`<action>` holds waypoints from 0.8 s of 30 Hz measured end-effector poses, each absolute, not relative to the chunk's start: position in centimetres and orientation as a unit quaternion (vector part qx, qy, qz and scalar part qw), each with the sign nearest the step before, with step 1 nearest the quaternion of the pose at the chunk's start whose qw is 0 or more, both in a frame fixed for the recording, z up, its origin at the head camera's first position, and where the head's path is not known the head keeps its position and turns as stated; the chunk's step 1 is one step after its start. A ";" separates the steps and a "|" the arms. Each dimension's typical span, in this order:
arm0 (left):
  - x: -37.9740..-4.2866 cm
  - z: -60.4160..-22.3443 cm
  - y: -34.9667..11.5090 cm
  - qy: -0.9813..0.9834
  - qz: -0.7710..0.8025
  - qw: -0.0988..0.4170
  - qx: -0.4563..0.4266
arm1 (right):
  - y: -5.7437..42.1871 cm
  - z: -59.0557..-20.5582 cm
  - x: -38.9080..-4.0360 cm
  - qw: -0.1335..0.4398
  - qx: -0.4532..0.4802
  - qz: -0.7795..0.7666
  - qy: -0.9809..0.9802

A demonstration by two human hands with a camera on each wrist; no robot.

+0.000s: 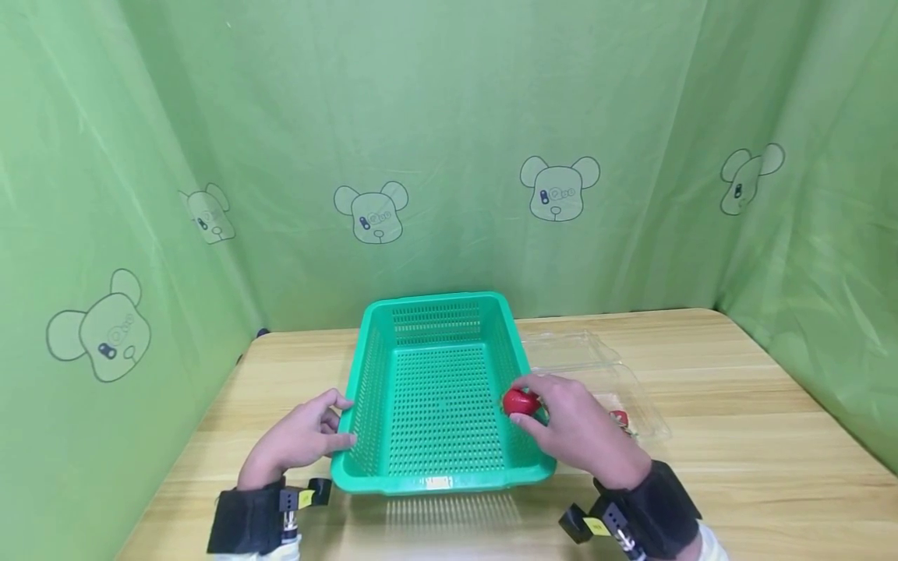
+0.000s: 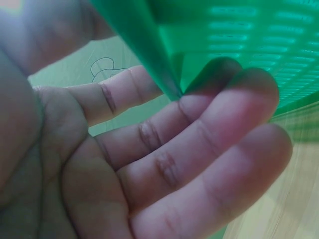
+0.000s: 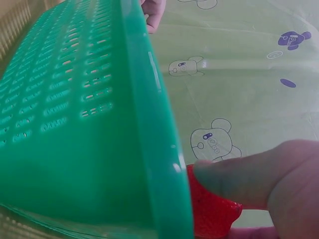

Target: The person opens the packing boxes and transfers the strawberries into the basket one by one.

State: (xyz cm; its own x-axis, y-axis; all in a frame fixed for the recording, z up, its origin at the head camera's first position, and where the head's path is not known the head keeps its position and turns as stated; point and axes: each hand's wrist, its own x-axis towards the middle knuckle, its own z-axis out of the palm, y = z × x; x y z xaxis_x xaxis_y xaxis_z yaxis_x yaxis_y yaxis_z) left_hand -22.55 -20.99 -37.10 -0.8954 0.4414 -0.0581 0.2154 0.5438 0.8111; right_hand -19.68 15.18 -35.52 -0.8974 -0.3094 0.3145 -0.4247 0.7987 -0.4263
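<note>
- Green curtain [image 1: 449, 140] backed the table [image 1: 758, 405]
- Left hand [image 1: 298, 438], half-curled, gripped the basket [image 1: 491, 477]
- Right hand [image 1: 577, 421], curled, pinched a strawberry [image 1: 517, 402] by the basket's right side

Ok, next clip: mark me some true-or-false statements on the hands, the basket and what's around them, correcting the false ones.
1. The right hand holds a strawberry. True.
2. Each hand holds a strawberry. False: the left hand grips the left rim of the basket.
3. The basket is red. False: it is green.
4. A clear plastic box lies to the right of the basket. True.
</note>
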 end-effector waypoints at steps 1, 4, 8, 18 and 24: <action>-22.6 -37.1 -21.0 0.869 0.438 0.129 0.189 | 15.2 -35.6 -19.7 0.115 0.198 0.250 -0.941; -22.6 -37.2 -21.0 0.871 0.435 0.126 0.192 | 15.1 -35.8 -19.6 0.114 0.208 0.247 -0.939; -22.7 -37.3 -20.9 0.870 0.434 0.125 0.196 | 15.2 -36.0 -19.6 0.115 0.217 0.249 -0.937; -22.6 -37.2 -20.9 0.862 0.450 0.134 0.189 | 15.9 -36.1 -20.2 0.096 0.201 0.261 -0.939; -22.6 -37.1 -21.0 0.869 0.440 0.131 0.184 | 16.5 -35.9 -20.6 0.103 0.187 0.267 -0.940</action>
State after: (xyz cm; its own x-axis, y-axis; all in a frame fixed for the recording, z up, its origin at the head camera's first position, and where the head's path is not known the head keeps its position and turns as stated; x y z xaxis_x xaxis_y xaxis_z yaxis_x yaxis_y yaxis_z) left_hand -22.55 -21.03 -37.13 -0.8982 0.4348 -0.0650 0.2046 0.5443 0.8135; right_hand -20.62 16.52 -35.88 -0.9085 -0.2972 0.2939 -0.4073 0.7872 -0.4631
